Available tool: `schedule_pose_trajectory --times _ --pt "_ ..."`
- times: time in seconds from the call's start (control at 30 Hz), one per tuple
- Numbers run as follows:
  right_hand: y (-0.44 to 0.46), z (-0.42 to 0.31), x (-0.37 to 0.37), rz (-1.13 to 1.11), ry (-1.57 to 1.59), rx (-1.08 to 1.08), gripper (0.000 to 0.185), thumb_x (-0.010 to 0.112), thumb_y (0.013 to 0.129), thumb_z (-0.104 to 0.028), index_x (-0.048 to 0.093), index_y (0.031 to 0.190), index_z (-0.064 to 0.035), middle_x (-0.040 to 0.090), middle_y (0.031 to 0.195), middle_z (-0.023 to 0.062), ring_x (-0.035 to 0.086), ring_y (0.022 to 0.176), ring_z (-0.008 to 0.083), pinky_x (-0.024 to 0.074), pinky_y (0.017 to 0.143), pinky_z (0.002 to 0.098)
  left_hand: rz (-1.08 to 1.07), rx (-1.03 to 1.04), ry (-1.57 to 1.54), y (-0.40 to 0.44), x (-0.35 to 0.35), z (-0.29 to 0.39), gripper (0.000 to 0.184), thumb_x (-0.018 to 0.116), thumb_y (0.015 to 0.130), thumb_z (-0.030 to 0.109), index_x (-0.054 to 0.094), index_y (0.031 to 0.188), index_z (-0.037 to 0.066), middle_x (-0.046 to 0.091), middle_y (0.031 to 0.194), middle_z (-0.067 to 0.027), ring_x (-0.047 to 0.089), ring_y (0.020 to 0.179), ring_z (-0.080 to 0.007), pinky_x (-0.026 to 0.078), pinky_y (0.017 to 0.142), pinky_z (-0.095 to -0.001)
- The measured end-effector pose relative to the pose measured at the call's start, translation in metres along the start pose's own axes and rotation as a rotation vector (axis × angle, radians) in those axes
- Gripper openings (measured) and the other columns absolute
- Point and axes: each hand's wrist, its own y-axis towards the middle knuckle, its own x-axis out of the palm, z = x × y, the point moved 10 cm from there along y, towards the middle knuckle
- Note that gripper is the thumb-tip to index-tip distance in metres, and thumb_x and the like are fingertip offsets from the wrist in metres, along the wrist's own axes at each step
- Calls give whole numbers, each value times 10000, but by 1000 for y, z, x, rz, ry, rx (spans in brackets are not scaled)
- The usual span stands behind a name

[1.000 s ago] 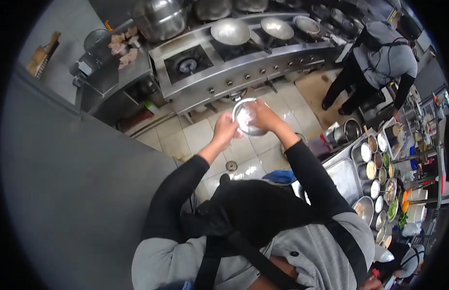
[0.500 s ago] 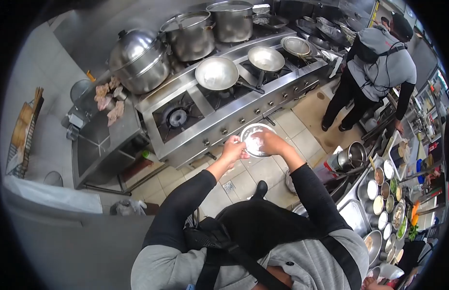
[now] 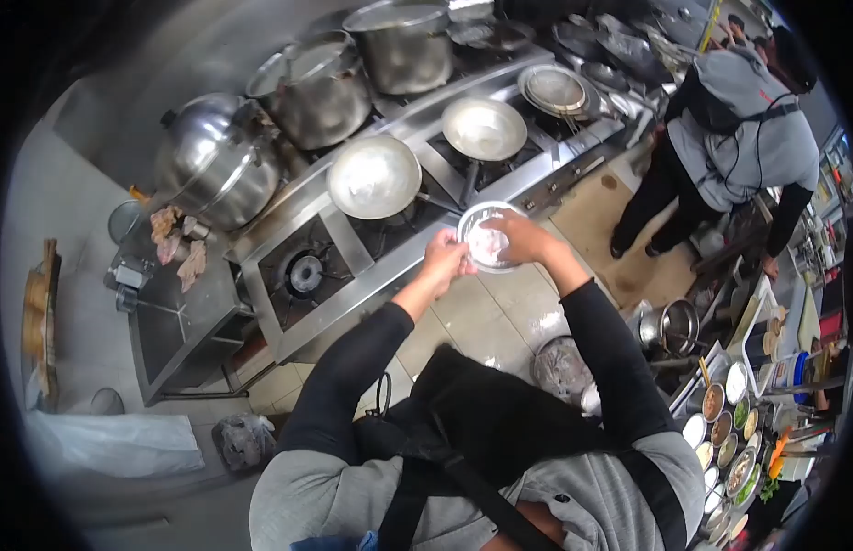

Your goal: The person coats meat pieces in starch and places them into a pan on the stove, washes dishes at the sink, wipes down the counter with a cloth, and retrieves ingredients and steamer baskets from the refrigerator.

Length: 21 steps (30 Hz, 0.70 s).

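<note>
A small round metal bowl (image 3: 472,219) is held out in front of me, above the near edge of the stove. My left hand (image 3: 445,257) is closed around its left rim, the thumb near the top edge. From the right, my right hand (image 3: 525,237) reaches into the bowl with its fingers bent down. They touch a white, powdery-looking food with a pinkish tint (image 3: 486,243). The fingertips are partly hidden, so what they grip cannot be made out.
On the stove (image 3: 353,243) sit a left wok (image 3: 374,176), another wok (image 3: 484,129) and large pots (image 3: 321,96). A domed steamer (image 3: 215,165) stands left. Raw meat (image 3: 192,262) hangs by the sink. Another person (image 3: 743,138) stands right, beyond ingredient containers (image 3: 711,399).
I have moved closer to the stove, bringing the bowl up to its front edge. My left hand still holds the bowl, and my right hand stays inside it.
</note>
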Motion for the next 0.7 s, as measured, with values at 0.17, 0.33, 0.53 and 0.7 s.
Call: schedule_pose_trajectory --times 0.17,0.33,0.53,0.7 --pt "40 95 -11 -68 -18 247 465 766 683 -144 656 1132 -90 649 1061 227 613 1034 389 492 880 431 -109 -50 75 81 48 1 246 585 846 17 435 1038 55 597 823 -94 629 552 -178 592 536 -325" --pt "79 165 -69 -72 88 401 434 701 687 -71 677 1120 -74 690 1027 192 656 984 345 509 882 395 -194 -19 25 185 72 17 285 595 828 2 417 1046 46 615 840 -122 649 591 -194 590 542 -327" --pt "107 243 -81 105 -14 345 495 695 666 -60 669 1159 -98 660 1125 202 626 1050 359 472 961 407 -330 -35 26 270 117 59 264 604 836 17 435 1036 51 604 811 -103 630 578 -168 582 522 -304" --pt "126 285 -98 123 1 533 416 755 656 -68 648 1057 -39 688 976 188 664 906 342 515 824 413 -337 -28 196 320 132 44 247 581 834 3 438 1031 46 603 812 -94 629 582 -155 570 507 -287"
